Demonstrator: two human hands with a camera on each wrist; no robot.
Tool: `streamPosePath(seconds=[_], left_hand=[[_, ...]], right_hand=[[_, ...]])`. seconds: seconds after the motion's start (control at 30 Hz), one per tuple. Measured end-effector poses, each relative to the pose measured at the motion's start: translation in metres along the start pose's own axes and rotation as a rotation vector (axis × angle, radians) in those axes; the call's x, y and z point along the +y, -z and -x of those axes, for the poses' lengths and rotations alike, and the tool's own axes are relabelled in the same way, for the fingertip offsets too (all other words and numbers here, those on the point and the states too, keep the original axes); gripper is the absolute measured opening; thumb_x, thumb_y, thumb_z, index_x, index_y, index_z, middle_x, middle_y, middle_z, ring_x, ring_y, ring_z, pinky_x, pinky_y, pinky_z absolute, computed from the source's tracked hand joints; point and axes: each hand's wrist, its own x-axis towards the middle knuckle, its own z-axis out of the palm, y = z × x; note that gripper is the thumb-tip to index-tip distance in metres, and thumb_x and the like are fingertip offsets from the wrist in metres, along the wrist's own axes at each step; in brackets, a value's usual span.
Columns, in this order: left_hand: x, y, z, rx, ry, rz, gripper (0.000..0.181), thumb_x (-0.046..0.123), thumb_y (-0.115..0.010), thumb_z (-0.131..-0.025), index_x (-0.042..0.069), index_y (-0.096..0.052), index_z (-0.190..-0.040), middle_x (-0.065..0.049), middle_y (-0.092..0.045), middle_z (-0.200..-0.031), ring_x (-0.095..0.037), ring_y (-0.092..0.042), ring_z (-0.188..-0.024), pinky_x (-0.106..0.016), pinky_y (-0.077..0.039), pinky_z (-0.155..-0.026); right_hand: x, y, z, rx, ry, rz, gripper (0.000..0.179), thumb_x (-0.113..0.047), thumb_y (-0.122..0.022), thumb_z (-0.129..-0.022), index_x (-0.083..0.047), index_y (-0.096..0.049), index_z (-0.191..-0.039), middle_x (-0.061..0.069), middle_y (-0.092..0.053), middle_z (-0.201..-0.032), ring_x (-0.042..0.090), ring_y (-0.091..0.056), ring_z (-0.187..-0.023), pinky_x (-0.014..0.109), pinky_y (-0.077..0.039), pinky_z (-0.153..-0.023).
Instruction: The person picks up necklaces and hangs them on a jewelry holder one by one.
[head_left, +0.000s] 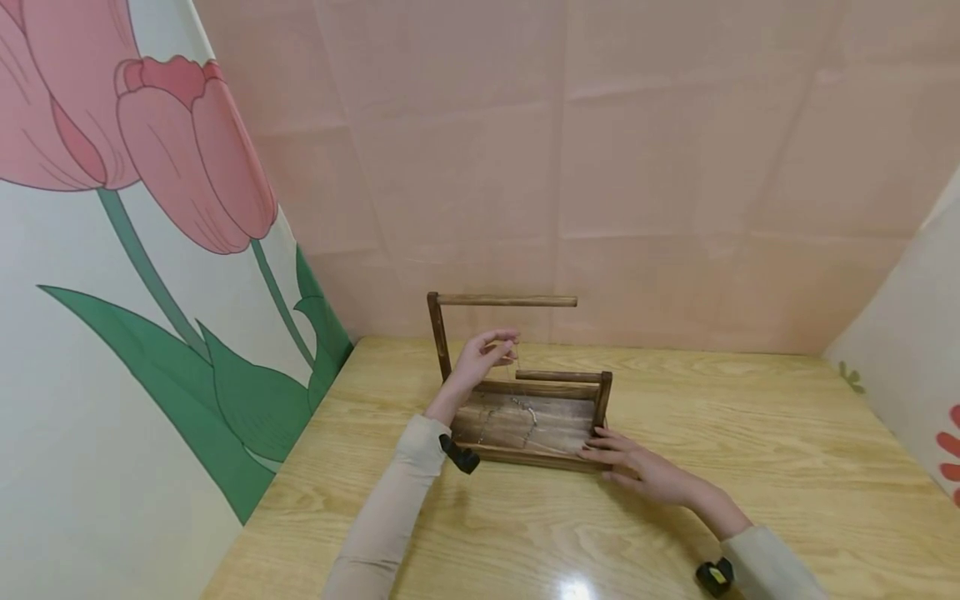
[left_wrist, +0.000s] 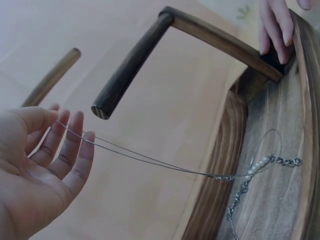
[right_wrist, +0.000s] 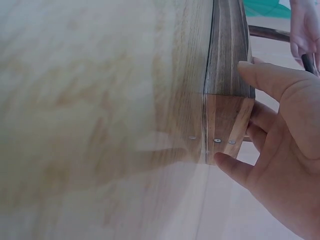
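My left hand (head_left: pixel 480 360) is raised over a dark wooden jewelry stand (head_left: pixel 517 456) with a tray base and two bar arms. Between thumb and forefinger it pinches a thin necklace (left_wrist: pixel 150 162), which hangs as a narrow loop into the tray. The necklace's lower end, with small white beads (left_wrist: pixel 257 164), lies by a silver chain (left_wrist: pixel 236 201) on the tray floor. At the stand's right front corner, my right hand (head_left: pixel 651 473) grips the wood, its thumb (right_wrist: pixel 265 77) on the front wall and other fingers around the end.
The stand's taller bar (head_left: pixel 510 300) reaches rightward above the left hand, and the shorter bar (head_left: pixel 558 377) points left with a free end. Beneath is a light wood table (head_left: pixel 750 433). A pink cloth wall (head_left: pixel 637 167) rises behind, and a tulip-printed panel (head_left: pixel 112 375) stands left.
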Motion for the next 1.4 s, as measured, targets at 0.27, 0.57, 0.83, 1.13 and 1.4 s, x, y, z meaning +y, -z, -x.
streamPosePath(seconds=[0.27, 0.57, 0.83, 1.13, 1.4], left_hand=[[0.001, -0.003, -0.007, 0.010, -0.027, 0.004, 0.036, 0.020, -0.051, -0.096, 0.001, -0.053, -0.127, -0.021, -0.053, -0.124, -0.038, -0.058, -0.103, -0.038, -0.051, -0.092], [0.009, -0.007, -0.011, 0.014, -0.041, -0.015, 0.031, 0.016, -0.050, -0.097, 0.001, -0.055, -0.124, -0.015, -0.058, -0.119, -0.022, -0.062, -0.093, -0.036, -0.053, -0.088], [0.015, -0.007, -0.012, -0.018, -0.039, -0.007, 0.035, 0.014, -0.048, -0.097, -0.004, -0.051, -0.127, -0.030, -0.049, -0.126, -0.031, -0.059, -0.097, -0.037, -0.052, -0.090], [0.040, -0.011, -0.003, -0.057, -0.056, -0.065, 0.035, 0.009, -0.043, -0.099, -0.010, -0.046, -0.129, -0.030, -0.049, -0.126, -0.041, -0.055, -0.103, -0.041, -0.050, -0.093], [0.045, -0.013, -0.008, -0.098, -0.073, -0.059, 0.035, 0.009, -0.042, -0.099, -0.009, -0.045, -0.130, -0.030, -0.047, -0.128, -0.050, -0.049, -0.107, -0.049, -0.046, -0.096]], right_hand=[[-0.003, 0.003, 0.000, -0.014, -0.009, -0.019, 0.045, -0.013, -0.058, -0.091, -0.018, -0.050, -0.135, 0.021, -0.045, -0.137, 0.049, -0.029, -0.128, 0.064, -0.031, -0.098], [-0.001, 0.002, -0.001, -0.017, -0.016, -0.037, 0.042, -0.014, -0.057, -0.092, -0.016, -0.050, -0.134, 0.021, -0.043, -0.138, 0.049, -0.028, -0.128, 0.065, -0.031, -0.097], [-0.001, 0.003, 0.000, -0.015, -0.007, -0.044, 0.040, -0.014, -0.055, -0.093, -0.012, -0.051, -0.133, 0.021, -0.044, -0.137, 0.050, -0.029, -0.127, 0.067, -0.032, -0.095], [-0.003, 0.002, 0.000, -0.017, -0.006, -0.062, 0.039, -0.012, -0.053, -0.094, -0.011, -0.050, -0.134, 0.022, -0.045, -0.136, 0.049, -0.027, -0.128, 0.069, -0.032, -0.092], [-0.002, 0.002, 0.000, -0.011, -0.002, -0.063, 0.040, -0.009, -0.054, -0.093, -0.011, -0.050, -0.133, 0.021, -0.046, -0.135, 0.047, -0.026, -0.130, 0.069, -0.032, -0.093]])
